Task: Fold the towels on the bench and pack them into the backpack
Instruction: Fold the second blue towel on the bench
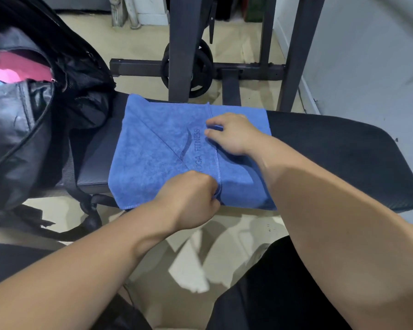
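Fingers of left hand (191,198) curled, gripping blue towel (150,144) hem at near edge; right hand (234,136) pinches same hem farther up. Towel lies folded across bench (332,151), beside open backpack (22,129).

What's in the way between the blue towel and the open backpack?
Nothing visible. The left hand and right hand grip the blue towel on the bench; the strip between it and the backpack on its left is bare. The backpack's mouth is open, with something pink inside.
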Demonstrator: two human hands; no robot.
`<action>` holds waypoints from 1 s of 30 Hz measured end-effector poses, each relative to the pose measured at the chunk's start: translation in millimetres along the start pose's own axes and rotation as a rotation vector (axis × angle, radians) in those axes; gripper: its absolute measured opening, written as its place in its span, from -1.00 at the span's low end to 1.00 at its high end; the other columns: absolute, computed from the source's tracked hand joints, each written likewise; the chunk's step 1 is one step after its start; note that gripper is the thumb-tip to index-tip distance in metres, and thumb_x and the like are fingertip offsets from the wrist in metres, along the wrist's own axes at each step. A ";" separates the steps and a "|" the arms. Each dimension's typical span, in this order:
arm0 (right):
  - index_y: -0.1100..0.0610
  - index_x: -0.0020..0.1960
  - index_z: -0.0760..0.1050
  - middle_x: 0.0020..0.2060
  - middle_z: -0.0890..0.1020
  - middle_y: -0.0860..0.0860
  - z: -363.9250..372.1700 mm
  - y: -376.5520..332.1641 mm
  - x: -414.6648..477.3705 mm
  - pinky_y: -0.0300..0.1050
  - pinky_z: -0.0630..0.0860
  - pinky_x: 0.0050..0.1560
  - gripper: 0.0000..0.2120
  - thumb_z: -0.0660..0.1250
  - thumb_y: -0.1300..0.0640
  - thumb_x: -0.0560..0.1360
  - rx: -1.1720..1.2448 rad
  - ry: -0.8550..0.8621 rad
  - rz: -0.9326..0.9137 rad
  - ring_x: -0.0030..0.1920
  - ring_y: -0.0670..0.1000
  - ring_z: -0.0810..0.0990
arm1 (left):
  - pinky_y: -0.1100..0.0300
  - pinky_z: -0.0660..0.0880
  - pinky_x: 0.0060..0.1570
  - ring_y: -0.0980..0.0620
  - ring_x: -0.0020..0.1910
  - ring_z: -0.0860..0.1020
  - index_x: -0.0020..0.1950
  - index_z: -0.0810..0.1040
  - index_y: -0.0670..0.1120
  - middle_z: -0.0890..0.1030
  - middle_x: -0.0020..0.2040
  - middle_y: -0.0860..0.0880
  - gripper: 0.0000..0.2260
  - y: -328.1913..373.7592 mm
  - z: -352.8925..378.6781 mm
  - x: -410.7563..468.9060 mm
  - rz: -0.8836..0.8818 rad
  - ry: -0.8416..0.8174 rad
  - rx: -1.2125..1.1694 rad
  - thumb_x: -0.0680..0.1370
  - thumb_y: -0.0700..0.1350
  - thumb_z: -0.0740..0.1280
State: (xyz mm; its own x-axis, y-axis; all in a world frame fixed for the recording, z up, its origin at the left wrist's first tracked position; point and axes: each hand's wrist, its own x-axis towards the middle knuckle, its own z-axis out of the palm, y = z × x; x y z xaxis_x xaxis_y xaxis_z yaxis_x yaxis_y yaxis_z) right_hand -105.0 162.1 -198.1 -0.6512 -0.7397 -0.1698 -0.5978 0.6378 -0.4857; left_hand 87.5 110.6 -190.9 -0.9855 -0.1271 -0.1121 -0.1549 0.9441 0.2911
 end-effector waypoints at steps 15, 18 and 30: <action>0.23 0.39 0.48 0.39 0.42 0.05 -10.7 -21.7 11.1 -0.18 0.37 0.37 -0.54 0.41 0.22 0.50 0.287 0.312 -0.104 0.36 -0.01 0.43 | 0.01 0.37 -0.39 -0.02 -0.42 0.27 -0.39 0.28 -0.11 0.31 -0.49 -0.04 -0.73 -2.1 -20.1 -15.6 -0.012 0.204 -0.280 0.42 -0.07 0.30; 0.20 0.46 0.44 0.44 0.40 0.01 -32.5 -11.3 -2.8 -0.24 0.33 0.41 -0.45 0.40 0.32 0.47 0.435 0.393 -0.081 0.41 -0.06 0.40 | 0.05 0.34 -0.40 0.02 -0.44 0.27 -0.39 0.33 -0.12 0.31 -0.51 -0.01 -0.74 20.8 -33.3 -11.8 0.007 0.257 -0.392 0.41 -0.07 0.31; 0.14 0.48 0.43 0.36 0.50 -0.08 -44.1 68.1 -43.1 -0.27 0.44 0.28 -0.41 0.40 0.35 0.48 0.504 0.243 0.128 0.33 -0.03 0.52 | 0.12 0.38 -0.29 -0.07 -0.22 0.43 -0.37 0.35 -0.08 0.43 -0.34 0.01 -0.71 91.9 11.5 35.6 0.003 0.010 -0.333 0.50 -0.04 0.31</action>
State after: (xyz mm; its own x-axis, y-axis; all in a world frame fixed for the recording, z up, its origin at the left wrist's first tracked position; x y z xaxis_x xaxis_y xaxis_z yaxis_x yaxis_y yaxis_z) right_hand -138.3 246.9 -186.0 -0.8281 -0.5547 -0.0811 -0.2493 0.4939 -0.8330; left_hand 39.0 196.3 -179.1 -0.9864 -0.1292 -0.1018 -0.1644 0.7935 0.5860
